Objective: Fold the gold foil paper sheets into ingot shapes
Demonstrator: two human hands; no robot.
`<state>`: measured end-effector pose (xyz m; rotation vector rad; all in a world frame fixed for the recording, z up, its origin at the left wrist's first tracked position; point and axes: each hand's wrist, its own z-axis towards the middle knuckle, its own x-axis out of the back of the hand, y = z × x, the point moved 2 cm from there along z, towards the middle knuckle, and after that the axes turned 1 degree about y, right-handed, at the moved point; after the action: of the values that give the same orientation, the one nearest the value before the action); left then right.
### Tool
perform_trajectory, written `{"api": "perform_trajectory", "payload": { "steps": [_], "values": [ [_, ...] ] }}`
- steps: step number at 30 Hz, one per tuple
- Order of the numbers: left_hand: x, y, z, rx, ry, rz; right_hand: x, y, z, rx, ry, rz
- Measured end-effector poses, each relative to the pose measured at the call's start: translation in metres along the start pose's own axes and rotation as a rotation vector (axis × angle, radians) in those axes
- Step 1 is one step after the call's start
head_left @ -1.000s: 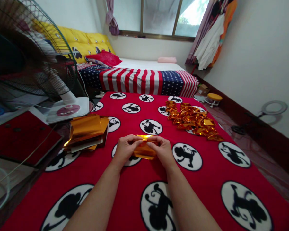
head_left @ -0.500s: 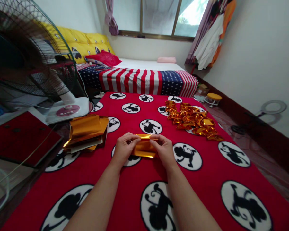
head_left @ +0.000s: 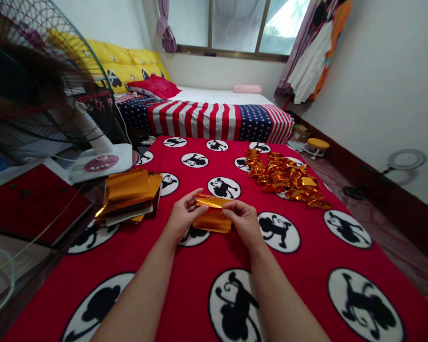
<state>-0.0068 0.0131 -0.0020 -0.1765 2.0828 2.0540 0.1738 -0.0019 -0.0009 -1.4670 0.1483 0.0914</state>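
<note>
Between my hands is a sheet of shiny gold foil paper (head_left: 212,221), its far edge folded over into a strip. My left hand (head_left: 183,216) pinches the left end of the fold, thumb on top and the index finger raised a little. At the right end, my right hand (head_left: 243,219) grips the fold between thumb and fingers. A stack of gold foil sheets (head_left: 130,192) lies to the left of my hands. Off to the right sits a group of several folded gold foil pieces (head_left: 285,175).
A red cloth with monkey prints (head_left: 192,304) covers the surface under my hands. An electric fan (head_left: 102,159) stands at the left by a red cabinet (head_left: 35,199). Beyond is a bed (head_left: 207,118) with a striped cover. A yellow stool (head_left: 318,143) stands at the right.
My left index finger has lifted off the fold, and the folded strip shows more fully. The sheet has tilted slightly, its right side lower.
</note>
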Motion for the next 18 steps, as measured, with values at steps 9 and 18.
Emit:
{"api": "perform_trajectory", "payload": {
  "steps": [9, 18],
  "values": [
    [0.0027, -0.0011, -0.001, -0.002, -0.024, 0.02, 0.0028, 0.0039, 0.0015, -0.016, -0.003, -0.088],
    [0.0038, -0.0004, 0.0003, -0.052, -0.006, 0.047, 0.0, -0.0037, 0.0009, 0.01, -0.014, 0.049]
  ]
}}
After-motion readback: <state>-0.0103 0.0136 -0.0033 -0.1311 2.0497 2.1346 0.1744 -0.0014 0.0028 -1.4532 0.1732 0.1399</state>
